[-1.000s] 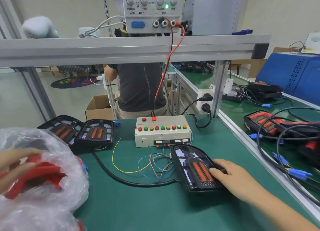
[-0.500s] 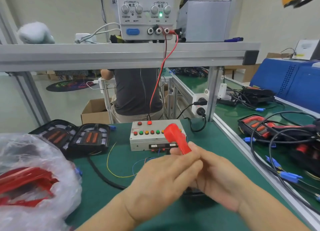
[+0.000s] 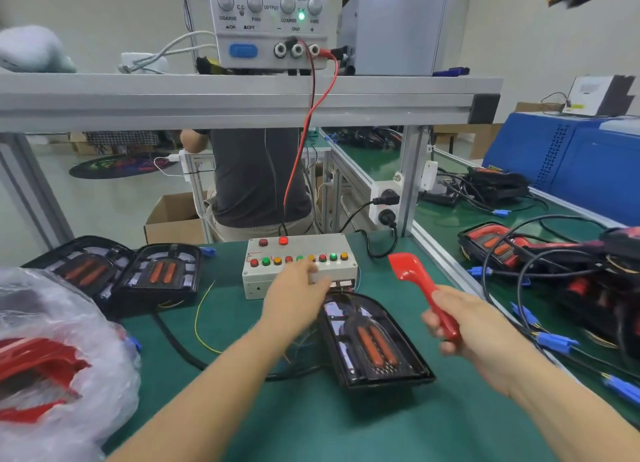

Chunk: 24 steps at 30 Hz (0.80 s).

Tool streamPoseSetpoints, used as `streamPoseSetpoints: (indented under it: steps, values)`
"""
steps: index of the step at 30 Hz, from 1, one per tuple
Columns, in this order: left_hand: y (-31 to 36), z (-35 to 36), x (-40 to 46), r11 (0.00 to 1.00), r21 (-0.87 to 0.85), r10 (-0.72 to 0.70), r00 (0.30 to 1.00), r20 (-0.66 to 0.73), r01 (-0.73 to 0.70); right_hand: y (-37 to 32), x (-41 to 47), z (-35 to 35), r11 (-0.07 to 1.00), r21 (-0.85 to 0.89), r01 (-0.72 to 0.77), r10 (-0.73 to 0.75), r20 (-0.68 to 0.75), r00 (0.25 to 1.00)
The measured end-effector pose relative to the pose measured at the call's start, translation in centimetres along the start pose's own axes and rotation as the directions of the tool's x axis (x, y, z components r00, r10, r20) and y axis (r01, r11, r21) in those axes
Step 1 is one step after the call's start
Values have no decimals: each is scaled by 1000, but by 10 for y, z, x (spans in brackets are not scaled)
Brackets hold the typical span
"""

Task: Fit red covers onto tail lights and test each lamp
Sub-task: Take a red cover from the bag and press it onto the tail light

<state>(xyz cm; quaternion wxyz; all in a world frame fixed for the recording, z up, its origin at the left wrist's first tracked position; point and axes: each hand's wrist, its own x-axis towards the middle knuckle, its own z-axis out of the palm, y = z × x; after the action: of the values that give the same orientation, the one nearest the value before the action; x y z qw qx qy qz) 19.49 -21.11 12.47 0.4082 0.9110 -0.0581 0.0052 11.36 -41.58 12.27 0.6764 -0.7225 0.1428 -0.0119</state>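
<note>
R hand (image 3: 460, 318) gripping red cover (image 3: 420, 290) up-right of bare tail light (image 3: 372, 340), long axis running away along bench; L hand (image 3: 298, 293) fingers out at test box (image 3: 299, 264), nearer lamp.

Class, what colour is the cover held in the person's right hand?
Red. The cover, gripped by the right hand, shows best in the head view.

The power supply (image 3: 270, 22) reads CURRENT, VOLTAGE, COARSE, FINE, OUTPUT, ON, OFF, GND, with 电流 and 电压.
</note>
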Motion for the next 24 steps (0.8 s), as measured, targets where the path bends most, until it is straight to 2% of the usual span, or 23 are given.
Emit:
streamPoseSetpoints:
  steps: [1,2,3,4,6,8,10,12,19,22,24]
  values:
    - [1,3,13,977,-111,-167,976,140,183,2,2,-2,999,28,-33,33,-4,999]
    - [4,7,21,911,-237,-277,927,254,337,3,5,-3,997,46,-56,56,-3,998]
    - [5,11,27,841,-311,-340,880,331,442,5,6,-3,997,47,-68,68,1,998]
    - [4,15,32,812,-319,-370,854,367,489,7,7,-3,997,33,-70,70,4,998]
    - [0,20,39,821,-265,-397,838,374,506,9,6,-2,999,-26,-45,45,2,999]
    - [-2,21,44,821,-261,-400,837,373,509,10,4,-3,982,-184,34,-42,-41,998]
    - [0,21,44,797,-303,-400,832,385,523,13,2,-3,885,-447,131,-181,-70,981]
    - [4,19,36,761,-364,-395,829,396,537,16,-1,1,770,-596,228,-320,-51,946]
    - [-2,19,26,588,-592,-382,835,396,551,30,-24,16,573,-744,342,-472,42,881]
    - [-1,18,23,532,-683,-336,865,373,501,38,-29,22,466,-819,336,-478,87,874]
    - [0,19,23,487,-717,-300,867,399,498,42,-26,25,452,-827,334,-474,95,876]
